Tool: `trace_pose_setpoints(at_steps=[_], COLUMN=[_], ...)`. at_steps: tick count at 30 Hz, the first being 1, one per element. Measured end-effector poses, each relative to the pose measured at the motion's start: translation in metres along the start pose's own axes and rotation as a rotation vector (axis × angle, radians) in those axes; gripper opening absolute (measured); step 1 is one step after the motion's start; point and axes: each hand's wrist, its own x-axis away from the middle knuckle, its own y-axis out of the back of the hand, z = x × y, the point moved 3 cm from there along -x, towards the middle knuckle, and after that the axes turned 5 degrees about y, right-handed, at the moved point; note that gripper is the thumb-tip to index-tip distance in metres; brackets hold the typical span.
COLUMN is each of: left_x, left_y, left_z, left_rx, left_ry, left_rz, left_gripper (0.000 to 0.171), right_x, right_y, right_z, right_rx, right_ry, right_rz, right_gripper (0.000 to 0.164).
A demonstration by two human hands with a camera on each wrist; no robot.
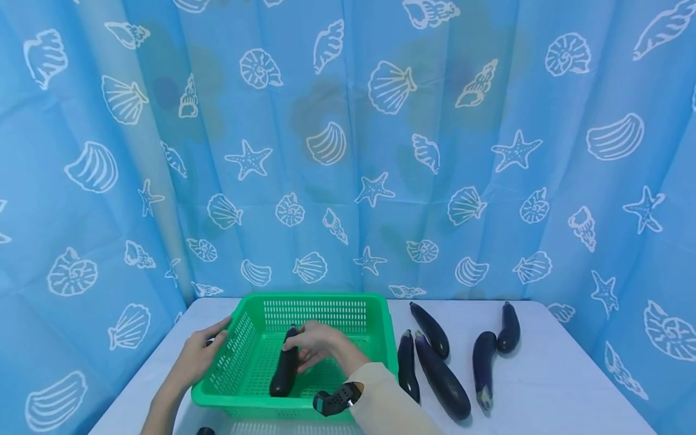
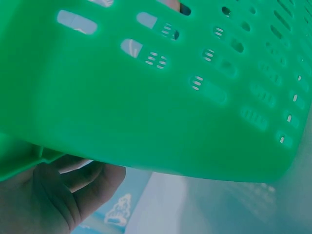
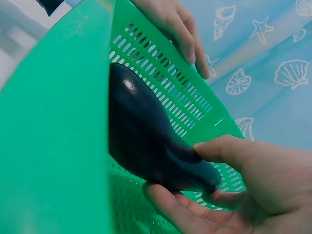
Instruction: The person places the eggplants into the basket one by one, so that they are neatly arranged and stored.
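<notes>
One eggplant in the basket, five others on the table.
Filling looks barely begun: only this one shows inside, its narrow end pinched in the right hand's grip; the left hand touches the rim, fingers relaxed. The eggplant is glossy, near-black, fatter below.

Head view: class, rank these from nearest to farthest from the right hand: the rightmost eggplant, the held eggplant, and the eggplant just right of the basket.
1. Held eggplant: in the right hand, inside the basket.
2. Eggplant just right of the basket: on the table, beside the basket's right side.
3. Rightmost eggplant: toward the table's back right.
</notes>
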Motion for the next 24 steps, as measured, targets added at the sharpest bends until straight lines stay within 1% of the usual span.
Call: trace_pose_setpoints(at_steps=[8,18,24], left_x=[0.001,0.000,0.000], left_y=[0.001,0.000,-0.001], left_z=[0.000,0.000,0.001], left_rx=[0.008,0.001,-0.010], left_ry=[-0.004,0.005,0.006], left_rz=[0.003,0.011,0.008], left_gripper=[0.045,0.046,0.046], right_x=[-0.005,-0.008,-0.006], right_y=[-0.003,-0.002,-0.002], right_z=[-0.004,-0.008,-0.011], right_rx=[-0.007,-0.017,-0.021], right_ry=[-0.015,-0.059,-0.090], right_rz=[0.027,0.073,0.078], right_gripper=[0.061,0.062,0.058])
